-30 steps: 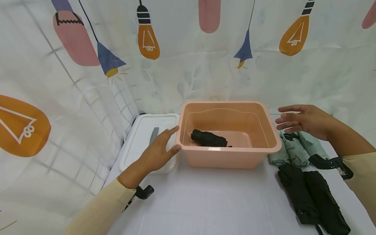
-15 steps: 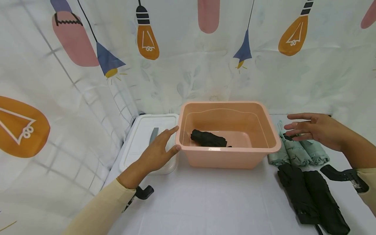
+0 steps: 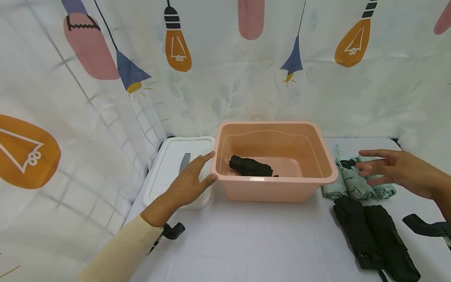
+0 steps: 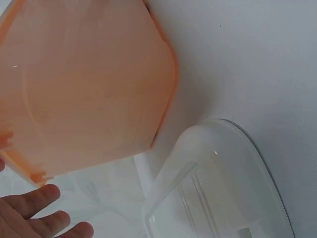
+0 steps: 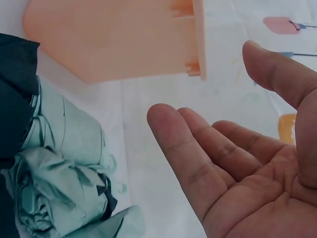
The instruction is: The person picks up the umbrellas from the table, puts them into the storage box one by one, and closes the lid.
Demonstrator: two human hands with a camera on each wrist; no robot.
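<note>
The left hand [image 3: 186,184] lies with fingers straight and slightly spread, fingertips at the left wall of the pink tub [image 3: 278,190] and the palm over the white lid [image 3: 165,166] beside it; it holds nothing. In the left wrist view the fingers [image 4: 34,203] show at the lower left corner, just under the tub's [image 4: 84,84] rim, with the lid's [image 4: 218,183] clear edge toward the lower right. The right hand [image 3: 399,170] hovers at the right of the frame, fingers straight and a little apart, palm turned inward — it grips nothing. Its fingertips hang over the green umbrellas [image 3: 356,180], which lie folded on the table just right of the tub; whether the hand touches them cannot be told from the head view. The right wrist view shows the open palm [image 5: 247,163] clear of the green umbrellas [image 5: 64,173] at the lower left, with the tub's [image 5: 114,39] corner in the upper part of the frame. Inside the tub, near its lower left, lies one black umbrella [image 3: 251,166] — folded, resting on the floor. Below the green ones, at the lower right, two more black umbrellas [image 3: 373,237] lie side by side on the white table [image 3: 253,243]. A cloth [image 3: 225,58] printed with bulbs fills the upper half of the frame.
</note>
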